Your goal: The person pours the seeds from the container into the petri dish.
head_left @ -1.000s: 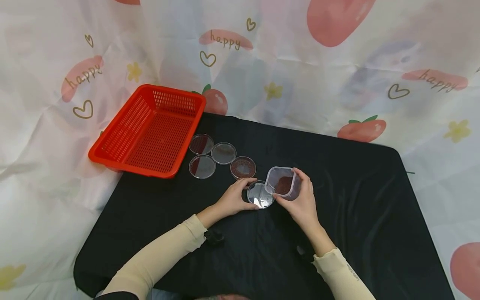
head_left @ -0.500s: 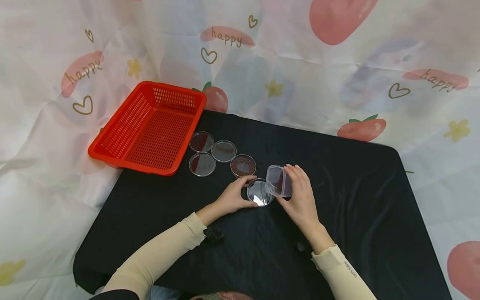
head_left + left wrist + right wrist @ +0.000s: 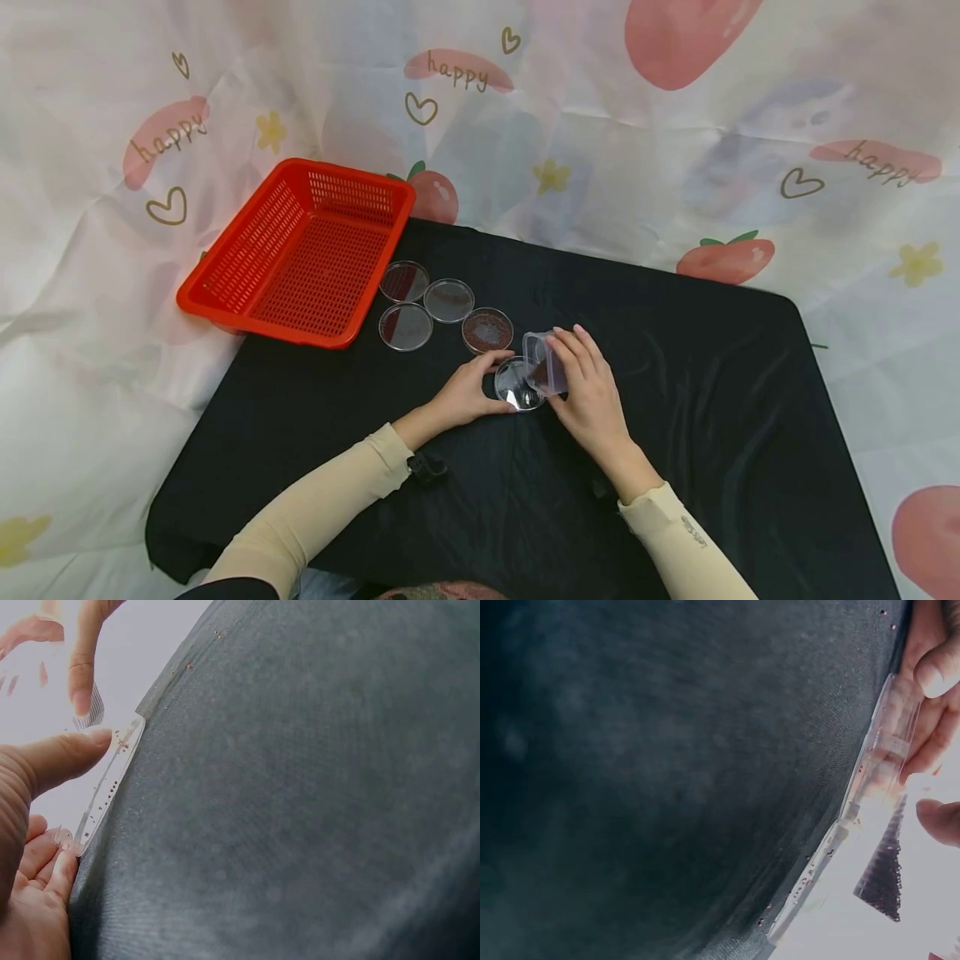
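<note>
My left hand [image 3: 465, 395] curves, thumb and fingers parted, round the edge of a clear, shallow dish [image 3: 513, 385]; specks [image 3: 114, 782] at its side. My right hand [image 3: 588, 398] grips a see-through tub [image 3: 551, 373], tipped at the dish's two o'clock, dark reddish grains [image 3: 883, 885] banked inside.

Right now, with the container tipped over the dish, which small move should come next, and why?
Probably the right hand should tip the clear container slightly more: its mouth leans over the round dish, dark grains lie heaped inside the container, and the left hand holds the dish at its side.
</note>
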`<move>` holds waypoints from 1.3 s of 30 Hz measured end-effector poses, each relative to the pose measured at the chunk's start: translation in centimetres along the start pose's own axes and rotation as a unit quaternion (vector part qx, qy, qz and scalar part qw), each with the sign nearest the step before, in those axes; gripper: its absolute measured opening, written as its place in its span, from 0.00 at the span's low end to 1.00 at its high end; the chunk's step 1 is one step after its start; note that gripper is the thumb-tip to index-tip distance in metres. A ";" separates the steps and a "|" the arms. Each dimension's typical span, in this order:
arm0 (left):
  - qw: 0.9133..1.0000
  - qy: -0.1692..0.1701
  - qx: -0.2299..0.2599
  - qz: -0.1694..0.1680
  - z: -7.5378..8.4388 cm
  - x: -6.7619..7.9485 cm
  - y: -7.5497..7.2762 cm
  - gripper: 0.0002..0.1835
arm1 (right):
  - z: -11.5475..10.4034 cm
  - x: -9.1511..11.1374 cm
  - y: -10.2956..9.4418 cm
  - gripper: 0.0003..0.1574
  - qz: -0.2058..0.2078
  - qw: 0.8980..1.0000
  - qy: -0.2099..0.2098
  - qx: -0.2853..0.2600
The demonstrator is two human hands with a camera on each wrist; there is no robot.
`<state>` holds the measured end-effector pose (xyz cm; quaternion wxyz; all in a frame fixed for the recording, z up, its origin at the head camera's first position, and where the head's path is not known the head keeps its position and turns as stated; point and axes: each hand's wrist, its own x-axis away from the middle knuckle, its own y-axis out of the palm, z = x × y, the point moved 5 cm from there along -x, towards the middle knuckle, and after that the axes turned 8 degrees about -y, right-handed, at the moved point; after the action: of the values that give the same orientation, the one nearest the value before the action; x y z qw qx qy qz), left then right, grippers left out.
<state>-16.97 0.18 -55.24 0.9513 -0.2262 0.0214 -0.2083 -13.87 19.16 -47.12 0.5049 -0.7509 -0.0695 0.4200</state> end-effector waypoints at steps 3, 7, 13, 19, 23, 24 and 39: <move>1.000 0.001 0.000 0.002 0.0 0.0 0.0 0.48 | 0.0 0.0 0.1 0.62 -0.014 1.000 0.001 0.002; 1.000 0.003 0.000 0.005 0.0 0.0 0.0 0.48 | -0.1 -0.1 0.2 0.60 -0.027 1.000 -0.001 0.006; 1.000 0.001 -0.001 0.004 0.0 0.0 0.0 0.48 | -0.2 -0.1 0.3 0.60 -0.017 1.000 -0.015 0.008; 1.000 0.002 0.001 0.003 0.1 0.1 -0.1 0.48 | -0.2 -0.2 0.4 0.59 -0.019 1.000 -0.021 0.013; 1.000 0.001 0.001 0.002 0.1 0.1 -0.1 0.48 | -0.3 -0.2 0.4 0.58 -0.026 0.999 -0.026 0.017; 1.000 0.001 0.001 0.001 0.1 0.1 -0.1 0.48 | -0.3 -0.2 0.4 0.58 -0.027 0.999 -0.028 0.019; 1.000 -0.005 0.000 -0.001 0.2 0.1 -0.2 0.48 | -0.5 -0.3 0.6 0.56 -0.025 0.998 -0.048 0.021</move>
<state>-16.90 0.04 -54.97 0.9511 -0.2274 0.0166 -0.2083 -13.95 18.38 -47.33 0.5273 -0.7170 -0.1033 0.4440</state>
